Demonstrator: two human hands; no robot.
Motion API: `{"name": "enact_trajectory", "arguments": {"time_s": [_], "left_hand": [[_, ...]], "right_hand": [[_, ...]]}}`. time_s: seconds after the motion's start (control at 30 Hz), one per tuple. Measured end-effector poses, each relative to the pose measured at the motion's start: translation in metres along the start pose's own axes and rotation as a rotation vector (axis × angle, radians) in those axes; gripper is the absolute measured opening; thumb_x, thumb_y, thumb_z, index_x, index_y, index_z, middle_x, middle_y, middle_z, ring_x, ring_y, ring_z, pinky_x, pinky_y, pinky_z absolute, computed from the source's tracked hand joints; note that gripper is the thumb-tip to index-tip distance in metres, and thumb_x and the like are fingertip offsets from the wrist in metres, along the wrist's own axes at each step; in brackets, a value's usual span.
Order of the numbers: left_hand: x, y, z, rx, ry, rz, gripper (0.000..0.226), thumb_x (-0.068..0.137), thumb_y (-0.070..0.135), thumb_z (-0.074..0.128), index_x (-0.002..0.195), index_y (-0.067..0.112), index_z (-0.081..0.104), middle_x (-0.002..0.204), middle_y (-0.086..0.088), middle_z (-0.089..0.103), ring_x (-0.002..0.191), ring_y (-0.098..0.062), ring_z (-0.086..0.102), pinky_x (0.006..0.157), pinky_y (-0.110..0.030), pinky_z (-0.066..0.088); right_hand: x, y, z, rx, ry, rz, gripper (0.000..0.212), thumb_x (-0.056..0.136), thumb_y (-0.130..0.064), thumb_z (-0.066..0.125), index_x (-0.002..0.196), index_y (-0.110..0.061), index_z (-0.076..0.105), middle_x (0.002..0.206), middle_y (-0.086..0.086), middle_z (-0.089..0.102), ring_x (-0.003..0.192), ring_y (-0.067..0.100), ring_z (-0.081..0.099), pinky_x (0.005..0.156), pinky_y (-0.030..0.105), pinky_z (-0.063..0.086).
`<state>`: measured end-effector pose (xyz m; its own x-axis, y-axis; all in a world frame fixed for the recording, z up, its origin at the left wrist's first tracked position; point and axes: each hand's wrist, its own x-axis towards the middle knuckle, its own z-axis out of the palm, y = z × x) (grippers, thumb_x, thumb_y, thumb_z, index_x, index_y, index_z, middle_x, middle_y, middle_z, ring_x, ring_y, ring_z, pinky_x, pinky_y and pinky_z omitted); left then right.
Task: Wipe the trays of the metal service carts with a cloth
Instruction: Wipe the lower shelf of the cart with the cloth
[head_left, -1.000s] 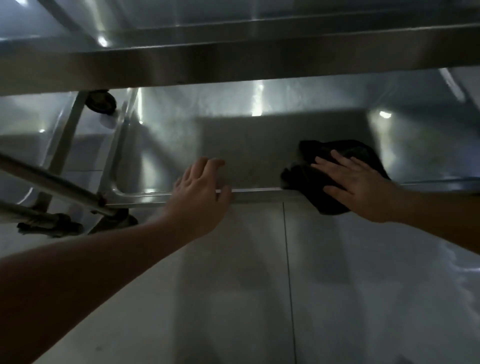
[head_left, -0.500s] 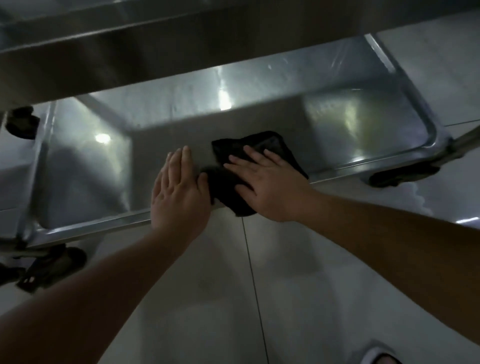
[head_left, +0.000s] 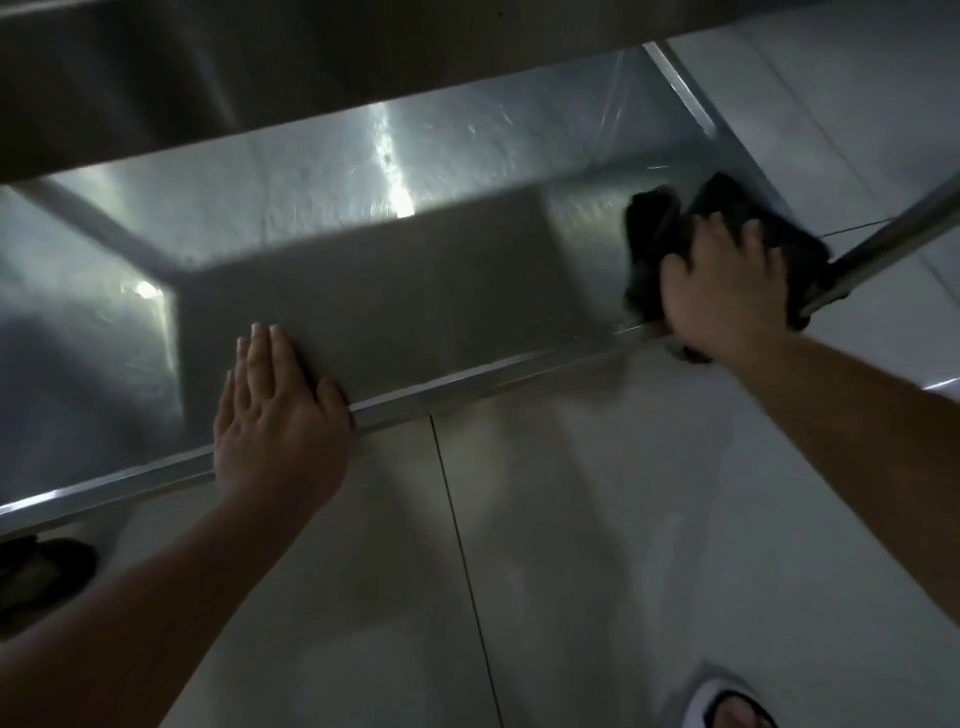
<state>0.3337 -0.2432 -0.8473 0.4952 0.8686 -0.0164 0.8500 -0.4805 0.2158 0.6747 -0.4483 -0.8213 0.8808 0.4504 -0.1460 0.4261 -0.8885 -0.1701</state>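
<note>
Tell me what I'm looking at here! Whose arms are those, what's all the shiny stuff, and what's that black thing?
The picture comes from a camera worn on a person's head, so you see what they see as they look down. The two arms are theirs.

The shiny stuff is a metal service cart. The big flat part is its lower tray, and the dark band across the top is another tray above it.

The left hand lies flat with straight fingers on the tray's front edge and holds nothing.

The black thing is a cloth. The right hand has it in its grip, fingers curled over it, at the tray's right end beside a slanted metal bar. It looks blurry there.

Below is pale tiled floor, a dark wheel on the left, and a foot in a sandal at the bottom.
</note>
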Motion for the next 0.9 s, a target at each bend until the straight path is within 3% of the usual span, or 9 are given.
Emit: {"name": "enact_trajectory", "arguments": {"time_s": [0.13,0.2,0.27,0.33,0.47,0.6,0.7,0.8,0.9], "left_hand": [[-0.001,0.0,-0.001,0.013,-0.003,0.004,0.07,0.108,0.038,0.039,0.167,0.007,0.018,0.177,-0.011,0.012,0.164,-0.023,0.006,0.132,-0.039,0.005],[-0.002,-0.001,-0.002,0.022,0.009,0.02,0.069,0.108,0.037,0.04,0.166,0.005,0.022,0.175,-0.014,0.016,0.163,-0.025,0.01,0.132,-0.041,0.008],[-0.004,-0.001,-0.003,0.031,0.011,0.04,0.073,0.103,0.04,0.034,0.165,0.003,0.024,0.175,-0.015,0.019,0.163,-0.027,0.012,0.132,-0.041,0.009],[-0.004,-0.001,-0.003,0.036,0.007,0.046,0.078,0.098,0.043,0.029,0.165,0.003,0.025,0.174,-0.016,0.019,0.163,-0.027,0.012,0.132,-0.041,0.009],[-0.004,-0.001,-0.004,0.041,0.0,0.054,0.08,0.097,0.044,0.027,0.166,0.004,0.024,0.175,-0.014,0.017,0.163,-0.025,0.01,0.132,-0.04,0.007],[-0.003,-0.003,-0.003,0.067,-0.003,0.06,0.08,0.096,0.044,0.026,0.166,0.005,0.023,0.175,-0.014,0.016,0.163,-0.024,0.01,0.132,-0.04,0.007],[-0.001,-0.002,-0.001,0.075,0.002,0.057,0.08,0.095,0.041,0.027,0.166,0.003,0.024,0.175,-0.016,0.017,0.163,-0.026,0.011,0.132,-0.041,0.008],[-0.001,0.0,0.0,0.08,-0.005,0.054,0.08,0.095,0.04,0.027,0.166,0.003,0.024,0.175,-0.016,0.017,0.163,-0.026,0.011,0.132,-0.041,0.008],[-0.002,-0.001,-0.001,0.073,-0.003,0.054,0.081,0.094,0.042,0.027,0.166,0.004,0.025,0.175,-0.014,0.018,0.163,-0.025,0.011,0.132,-0.041,0.009]], "right_hand": [[-0.067,-0.064,0.027,-0.038,-0.029,-0.44,0.071,0.101,-0.053,0.026,0.164,-0.021,0.032,0.172,-0.001,0.028,0.161,0.027,0.016,0.128,0.049,0.013],[-0.076,-0.071,0.029,-0.084,-0.088,-0.642,0.074,0.099,-0.059,0.016,0.165,-0.027,0.029,0.172,-0.009,0.026,0.162,0.019,0.012,0.129,0.045,0.011],[-0.058,-0.056,0.021,-0.11,-0.106,-0.73,0.071,0.1,-0.058,0.021,0.165,-0.029,0.031,0.171,-0.011,0.028,0.161,0.017,0.014,0.129,0.045,0.013],[-0.026,-0.026,0.011,-0.116,-0.069,-0.641,0.07,0.098,-0.054,0.031,0.163,-0.027,0.035,0.17,-0.005,0.032,0.16,0.023,0.02,0.126,0.048,0.017],[0.053,0.042,-0.012,-0.065,0.026,-0.126,0.075,0.097,-0.057,0.025,0.164,-0.022,0.028,0.173,0.002,0.024,0.16,0.029,0.015,0.127,0.057,0.012],[0.106,0.03,-0.02,-0.012,0.021,0.089,0.076,0.1,-0.056,0.016,0.168,-0.022,0.013,0.176,0.0,0.008,0.161,0.033,0.002,0.128,0.059,0.003],[0.112,-0.018,-0.013,-0.008,-0.014,-0.015,0.075,0.101,-0.053,0.02,0.167,-0.018,0.015,0.176,0.003,0.012,0.161,0.033,0.003,0.128,0.056,0.003],[0.078,-0.073,0.003,-0.013,-0.028,-0.283,0.07,0.104,-0.051,0.03,0.165,-0.017,0.026,0.173,0.003,0.022,0.16,0.029,0.015,0.128,0.049,0.012],[0.026,-0.105,0.018,-0.037,-0.098,-0.561,0.068,0.105,-0.054,0.033,0.166,-0.027,0.025,0.174,-0.008,0.021,0.161,0.019,0.011,0.127,0.043,0.008]]}}
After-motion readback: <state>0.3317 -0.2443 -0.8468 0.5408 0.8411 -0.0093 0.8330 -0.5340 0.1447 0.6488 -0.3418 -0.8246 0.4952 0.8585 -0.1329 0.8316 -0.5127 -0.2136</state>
